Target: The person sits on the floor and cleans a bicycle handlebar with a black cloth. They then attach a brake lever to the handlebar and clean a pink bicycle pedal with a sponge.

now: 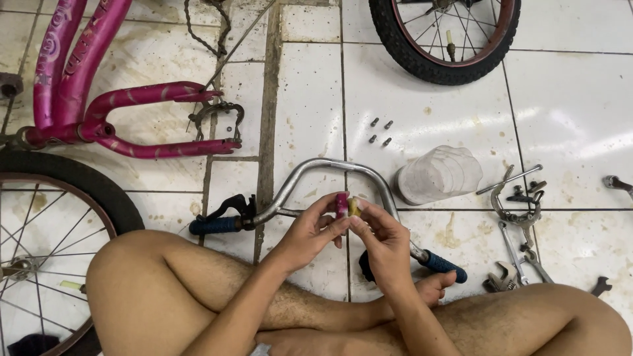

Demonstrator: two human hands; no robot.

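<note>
My left hand (308,232) and my right hand (382,242) meet above a silver handlebar (316,167) lying on the tiled floor. Between the fingertips of both hands is a small pink and yellowish part (347,206); the left fingers pinch its pink side, the right fingers its yellowish side. The handlebar has blue grips, one at the left (214,225) and one at the right (444,265), and a black brake lever (231,206). I sit cross-legged with my knees low in the view.
A pink bicycle frame (99,99) lies at the upper left, one wheel (46,244) at the left and another (445,36) at the top. A cut clear plastic bottle (438,175), several small bolts (380,132), brake parts and wrenches (521,217) lie to the right.
</note>
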